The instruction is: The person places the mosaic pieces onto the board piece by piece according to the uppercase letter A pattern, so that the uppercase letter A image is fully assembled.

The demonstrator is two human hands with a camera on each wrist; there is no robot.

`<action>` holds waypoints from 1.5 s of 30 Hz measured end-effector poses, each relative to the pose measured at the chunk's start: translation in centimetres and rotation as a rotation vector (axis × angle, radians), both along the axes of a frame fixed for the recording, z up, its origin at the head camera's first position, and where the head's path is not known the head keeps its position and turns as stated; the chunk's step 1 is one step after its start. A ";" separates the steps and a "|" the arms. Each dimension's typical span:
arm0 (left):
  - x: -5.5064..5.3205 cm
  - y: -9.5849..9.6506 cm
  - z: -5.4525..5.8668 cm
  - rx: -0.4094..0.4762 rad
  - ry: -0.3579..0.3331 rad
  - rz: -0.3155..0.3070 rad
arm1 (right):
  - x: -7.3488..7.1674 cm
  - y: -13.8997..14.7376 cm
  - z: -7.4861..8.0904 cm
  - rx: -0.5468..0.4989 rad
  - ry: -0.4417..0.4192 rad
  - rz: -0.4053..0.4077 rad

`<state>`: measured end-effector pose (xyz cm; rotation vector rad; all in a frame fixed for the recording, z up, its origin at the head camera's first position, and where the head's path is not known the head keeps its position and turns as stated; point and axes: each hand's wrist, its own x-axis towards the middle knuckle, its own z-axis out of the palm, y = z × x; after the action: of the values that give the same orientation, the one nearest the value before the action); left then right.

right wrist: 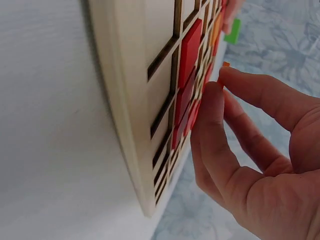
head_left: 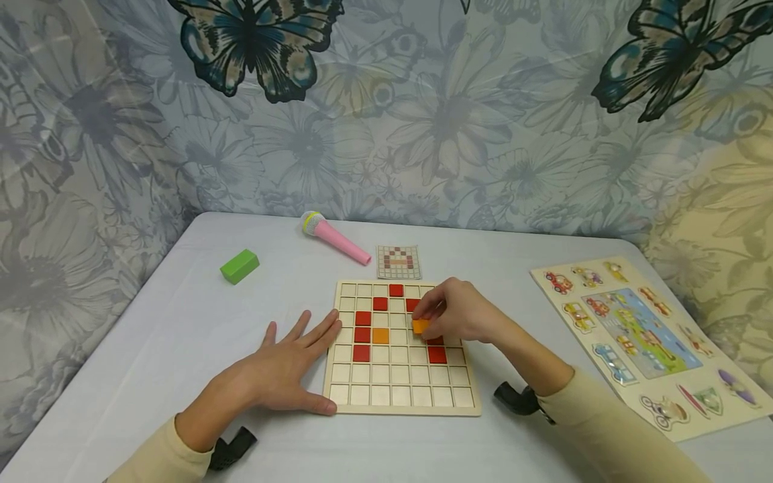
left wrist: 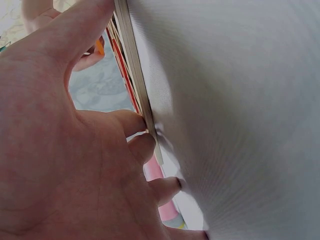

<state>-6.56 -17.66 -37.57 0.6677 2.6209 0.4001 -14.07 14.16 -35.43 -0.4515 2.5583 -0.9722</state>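
Observation:
A wooden grid board [head_left: 404,410] lies flat on the table with several red square tiles [head_left: 362,335] and one orange tile [head_left: 380,335] set in its cells. Between thumb and fingertips my right hand [head_left: 461,312] pinches another orange tile [head_left: 420,327] over the right half of the board; in the right wrist view only a sliver of this orange tile [right wrist: 226,64] shows. With fingers spread, my left hand [head_left: 280,369] rests at the board's left edge, its thumb by the near corner. In the left wrist view its fingertips touch the board's side [left wrist: 137,65].
Behind the board lies a small pattern card [head_left: 398,262], with a pink toy microphone [head_left: 338,240] to its left. A green block [head_left: 239,267] sits at the far left. On the right is a picture puzzle board [head_left: 652,349]. A patterned cloth hangs behind the table.

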 end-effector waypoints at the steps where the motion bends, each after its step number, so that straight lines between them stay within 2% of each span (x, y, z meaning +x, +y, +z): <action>1: 0.0 0.0 0.0 0.002 0.000 -0.001 | 0.0 -0.2 0.0 -0.001 -0.001 0.002; 13: 0.0 0.0 0.0 0.001 -0.003 0.001 | 0.2 -1.7 0.1 -0.012 -0.028 0.038; 19: 0.1 0.0 -0.1 0.006 0.007 -0.005 | 0.1 -2.2 -0.1 0.015 -0.006 0.088; 27: 0.0 0.0 -0.3 0.000 0.020 -0.002 | 0.1 -2.8 -0.4 0.029 0.013 0.115; 45: 0.0 0.0 -0.2 -0.001 0.015 0.001 | 0.5 -4.0 -0.2 0.113 0.085 0.094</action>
<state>-6.60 -17.62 -37.74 0.6720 2.6354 0.3952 -13.60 10.20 -35.64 -0.5867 2.6241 -0.7864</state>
